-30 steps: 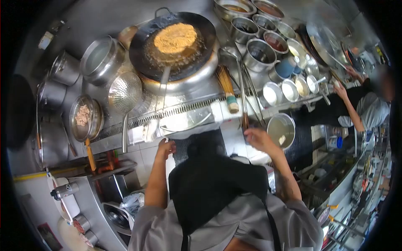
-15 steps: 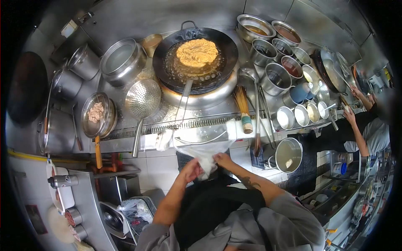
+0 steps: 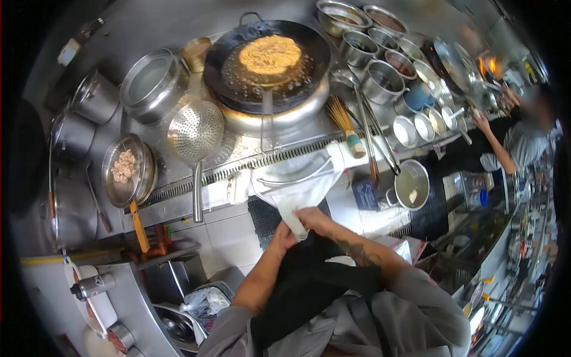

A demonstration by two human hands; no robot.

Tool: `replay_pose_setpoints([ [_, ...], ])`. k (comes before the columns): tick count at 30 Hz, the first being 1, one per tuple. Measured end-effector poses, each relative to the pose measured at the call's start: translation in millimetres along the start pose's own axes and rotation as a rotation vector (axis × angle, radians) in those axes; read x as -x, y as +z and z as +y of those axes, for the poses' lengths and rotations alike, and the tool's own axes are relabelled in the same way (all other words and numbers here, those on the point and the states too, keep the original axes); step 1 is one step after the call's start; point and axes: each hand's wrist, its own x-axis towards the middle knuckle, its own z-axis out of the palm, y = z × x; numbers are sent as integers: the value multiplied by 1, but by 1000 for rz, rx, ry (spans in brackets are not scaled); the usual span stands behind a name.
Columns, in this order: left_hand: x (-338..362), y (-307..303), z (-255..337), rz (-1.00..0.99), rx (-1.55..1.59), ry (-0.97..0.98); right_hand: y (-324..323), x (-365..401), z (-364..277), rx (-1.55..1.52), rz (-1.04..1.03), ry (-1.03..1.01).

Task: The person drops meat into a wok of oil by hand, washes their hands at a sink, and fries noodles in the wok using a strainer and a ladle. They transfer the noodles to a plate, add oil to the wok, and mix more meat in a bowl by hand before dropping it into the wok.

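Note:
In front of my body, both hands are closed on the gathered lower end of a white cloth (image 3: 304,193). The cloth's upper part spreads against the front edge of the stove. My left hand (image 3: 286,234) grips it low on the left side, its fingers partly hidden. Just above and to the right, my right hand (image 3: 313,219) holds the same bunched part. Past the cloth stands a black wok (image 3: 220,95) of bubbling oil, with a golden noodle cake (image 3: 270,54) frying in it.
A perforated ladle (image 3: 195,132), a strainer with meat pieces (image 3: 124,166) and a bamboo brush (image 3: 345,122) lie along the stove. Sauce pots (image 3: 382,82) stand at the right. A bucket (image 3: 411,185) is below the edge. At far right, another person (image 3: 496,134) works near a flame.
My view has shifted and tilted. My hands remain on the cloth, now closer together, with the cloth's lower end gathered between them. A flame now shows near the other person.

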Motion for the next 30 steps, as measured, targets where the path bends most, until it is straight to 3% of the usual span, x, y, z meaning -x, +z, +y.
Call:
replay_pose_setpoints([
  [3, 24, 71, 7, 81, -33, -65, -1, -34, 37, -827, 13, 167],
  [4, 24, 79, 4, 102, -34, -26, 8, -31, 30, -966, 212, 229],
  [7, 21, 91, -5, 172, -27, 110, 15, -25, 39, 433, 498, -430],
  [12, 6, 50, 5, 337, -108, 142, 14, 1, 38, 588, 350, -657],
  [15, 34, 53, 25, 402, -391, 137, -44, 7, 58, 581, 491, -952],
  [17, 58, 9, 39, 554, -353, 105, -97, 4, 75, 707, 709, -623],
  [20, 92, -56, 39, 863, -627, 117, -122, 14, 67, 683, 153, -348],
  [22, 128, -79, 27, 936, -678, 169, -93, 42, -8, 127, -222, -45],
  [25, 169, -110, 1, 987, -597, 212, -59, 43, -108, -331, -317, -263],
  [27, 173, -116, -14, 1024, -538, 240, -38, 35, -174, -581, -243, -182],
  [30, 174, -98, -30, 1074, -562, 291, -24, -22, -219, -932, -441, -106],
])
